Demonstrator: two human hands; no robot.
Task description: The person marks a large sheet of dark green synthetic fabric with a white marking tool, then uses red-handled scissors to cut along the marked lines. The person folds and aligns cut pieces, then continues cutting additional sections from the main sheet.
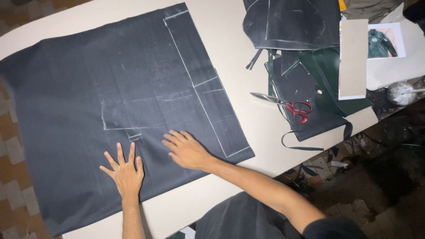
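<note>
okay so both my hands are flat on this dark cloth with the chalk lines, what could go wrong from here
Your left hand and right hand press flat on the large dark grey chalk-marked fabric sheet; sliding the palms could smear the white chalk lines. The sheet's near corner hangs past the cream table edge, so a tug might shift it. The red-handled scissors lie with blades pointing toward the sheet, so reach for them carefully.

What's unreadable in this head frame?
- Fabric pieces: cut off by the top edge.
- Dark cloth under the left hand and right hand: covered by the palms.
- Round grey thing: blurred, kind unclear.
- Scissors: blade tips too dim.
</note>
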